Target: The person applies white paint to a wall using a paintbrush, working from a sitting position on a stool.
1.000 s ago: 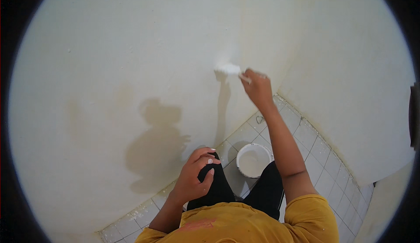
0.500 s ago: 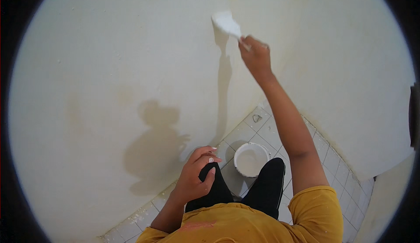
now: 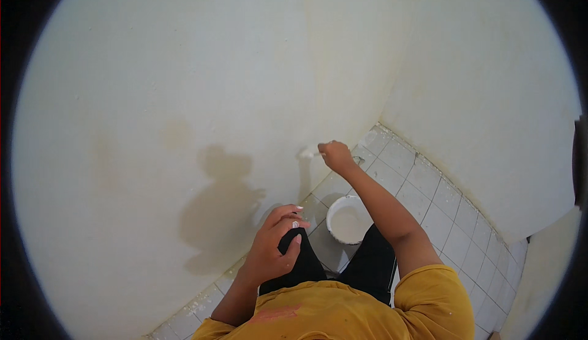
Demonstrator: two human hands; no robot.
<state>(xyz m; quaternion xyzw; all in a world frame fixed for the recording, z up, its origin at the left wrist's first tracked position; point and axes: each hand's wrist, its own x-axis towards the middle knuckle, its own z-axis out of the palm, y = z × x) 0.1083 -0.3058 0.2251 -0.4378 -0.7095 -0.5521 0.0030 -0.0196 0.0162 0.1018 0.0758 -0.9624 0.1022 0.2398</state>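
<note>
My right hand (image 3: 336,156) is closed round the handle of a paintbrush (image 3: 307,153). The white bristle end lies low against the pale wall (image 3: 135,83), just above the floor line; the brush is small and partly blurred here. Over my left knee rests my left hand (image 3: 275,246), holding nothing, its fingers loosely apart and white specks on them. One finger bears a small white patch. Between my knees stands a round white bucket (image 3: 331,225) with whitish paint inside, partly covered by my right forearm.
White floor tiles (image 3: 438,222) with paint splashes run along the wall's foot. A second pale wall (image 3: 490,119) meets the first in a corner ahead. A dark object (image 3: 579,162) sits at the far right rim. My shadow falls on the left wall.
My right hand has come down with the paintbrush, from high on the wall to near the floor. My left hand has stayed on the knee.
</note>
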